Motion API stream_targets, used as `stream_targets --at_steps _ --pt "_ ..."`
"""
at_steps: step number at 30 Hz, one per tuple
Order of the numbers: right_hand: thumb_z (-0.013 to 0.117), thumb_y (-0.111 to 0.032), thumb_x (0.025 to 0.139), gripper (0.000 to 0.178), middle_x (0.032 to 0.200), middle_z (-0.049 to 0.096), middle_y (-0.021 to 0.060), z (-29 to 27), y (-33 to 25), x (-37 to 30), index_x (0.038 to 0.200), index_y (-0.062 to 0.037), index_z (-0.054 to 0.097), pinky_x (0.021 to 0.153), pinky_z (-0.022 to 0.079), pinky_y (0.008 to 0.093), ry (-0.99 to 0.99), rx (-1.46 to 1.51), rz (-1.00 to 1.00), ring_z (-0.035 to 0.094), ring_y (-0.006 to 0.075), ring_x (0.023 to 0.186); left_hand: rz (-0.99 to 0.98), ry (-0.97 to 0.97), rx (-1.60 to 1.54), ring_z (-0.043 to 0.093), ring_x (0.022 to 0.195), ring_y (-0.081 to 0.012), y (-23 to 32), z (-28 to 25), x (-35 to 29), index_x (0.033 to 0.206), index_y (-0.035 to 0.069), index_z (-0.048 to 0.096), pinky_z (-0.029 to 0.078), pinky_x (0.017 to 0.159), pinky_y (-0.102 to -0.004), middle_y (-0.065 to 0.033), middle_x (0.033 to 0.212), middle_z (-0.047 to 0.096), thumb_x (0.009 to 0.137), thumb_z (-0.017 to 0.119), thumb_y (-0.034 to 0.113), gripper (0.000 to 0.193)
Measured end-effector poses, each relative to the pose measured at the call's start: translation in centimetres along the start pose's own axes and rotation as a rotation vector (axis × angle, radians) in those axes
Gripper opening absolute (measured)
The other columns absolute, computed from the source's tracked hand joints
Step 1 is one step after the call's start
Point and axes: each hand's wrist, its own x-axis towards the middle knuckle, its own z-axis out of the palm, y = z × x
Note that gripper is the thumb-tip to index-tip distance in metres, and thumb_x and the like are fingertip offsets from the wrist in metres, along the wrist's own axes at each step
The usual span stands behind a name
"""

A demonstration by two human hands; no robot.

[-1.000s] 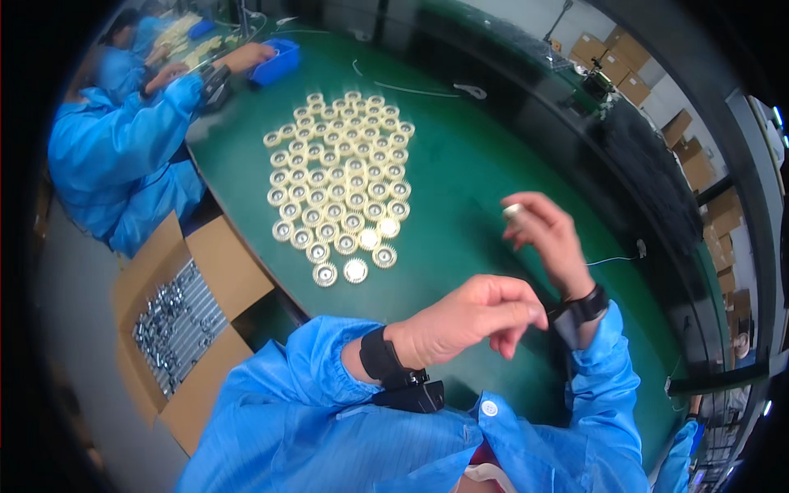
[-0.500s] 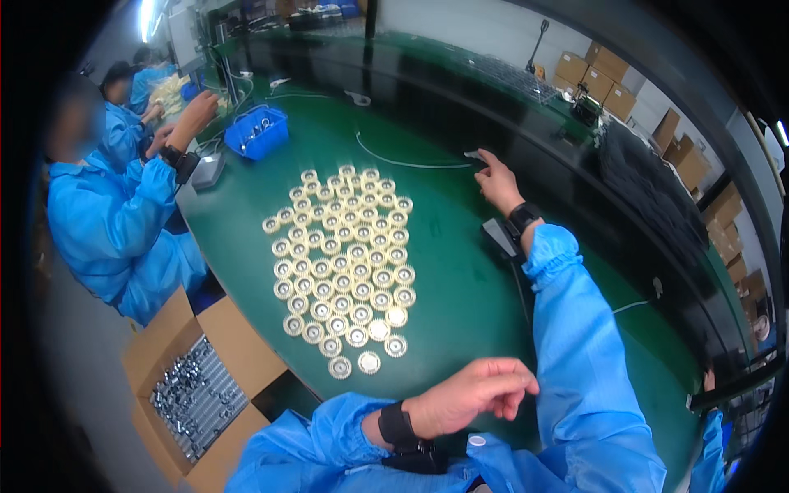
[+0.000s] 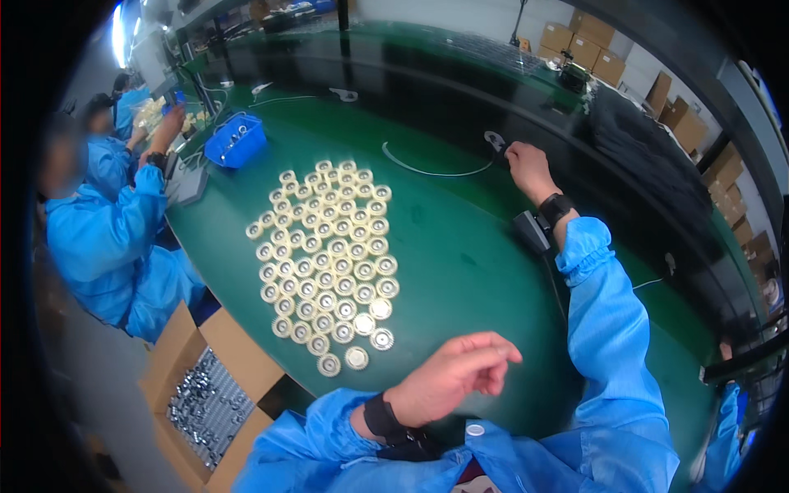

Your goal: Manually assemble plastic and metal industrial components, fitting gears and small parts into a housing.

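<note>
My right hand (image 3: 532,171) reaches to the far right part of the green table, its bent fingers closed at a small white-rimmed clip (image 3: 494,140) against the dark back panel. A white cable (image 3: 436,172) curves away from there along the tabletop. What the fingertips pinch is too small to make out. Close to my body, my left hand (image 3: 448,374) hovers over the table edge with its fingers curled; its palm is hidden. Left of it lie many cream toothed gears (image 3: 343,265) with metal centres, packed in flat rows. A few at the near end show plain pale faces.
A blue bin (image 3: 236,141) with metal parts stands at the back left. An open cardboard box (image 3: 241,349) of small metal parts sits below the table's left edge. A black device (image 3: 531,232) lies by my right wrist. A co-worker in blue (image 3: 115,234) sits at left.
My right hand has shifted slightly right and its index finger is more bent. The view has turned, so gears, bin and left hand appear further left. My left hand stays curled.
</note>
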Motion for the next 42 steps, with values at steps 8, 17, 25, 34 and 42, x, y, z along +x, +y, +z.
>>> stream_targets --at_steps 8,17,25,34,42 --pt "0.068 -0.028 0.081 0.047 0.101 0.060 0.0248 2.9 2.5 0.9 0.118 -0.0036 0.052 0.083 0.052 0.0478 0.073 -0.082 0.205 0.061 0.0435 0.096 0.032 0.013 0.068 0.053 0.070 -0.0094 -0.8 -0.4 0.5 0.104 0.003 0.060 0.043 0.066 -0.0234 0.0010 0.075 0.052 0.096 0.051 0.020 0.021" --pt "0.063 -0.017 0.083 0.020 0.093 0.064 0.0181 4.5 6.5 1.4 0.096 -0.0020 0.062 0.076 0.053 0.0442 0.133 -0.240 0.067 0.064 0.0374 0.087 -0.053 0.044 0.036 0.052 0.070 -0.0116 -1.3 0.0 1.4 0.104 0.002 0.060 0.041 0.065 -0.0241 0.0002 0.074 0.050 0.096 0.051 0.019 0.020" --pt "0.063 -0.006 0.084 0.020 0.079 0.062 0.0139 -12.7 -6.6 -12.7 0.104 -0.0042 0.067 0.060 0.047 0.0357 0.264 0.365 -0.246 0.060 0.0282 0.068 0.596 0.475 0.108 0.054 0.100 -0.0140 -0.9 0.0 1.1 0.132 0.006 0.046 0.042 0.085 -0.0281 -0.0064 0.112 0.058 0.096 0.052 0.017 0.037" --pt "0.071 0.002 0.074 0.036 0.080 0.060 0.0098 -16.5 -13.8 -26.1 0.109 -0.0005 0.065 0.054 0.047 0.0327 0.110 0.219 -0.565 0.057 0.0233 0.063 0.621 0.055 0.044 0.050 0.121 -0.0254 -2.0 2.9 1.9 0.146 0.006 0.025 0.039 0.103 -0.0390 -0.0165 0.131 0.049 0.101 0.041 0.028 0.052" --pt "0.058 -0.012 0.091 0.045 0.112 0.058 0.0078 -17.5 -11.0 -28.5 0.131 0.0022 0.043 0.071 0.046 0.0249 -0.217 1.516 0.584 0.057 0.0125 0.086 0.555 0.056 -0.186 0.056 0.103 -0.0244 -3.1 2.1 2.7 0.135 0.004 0.039 0.046 0.095 -0.0375 -0.0188 0.124 0.052 0.097 0.050 0.022 0.043"
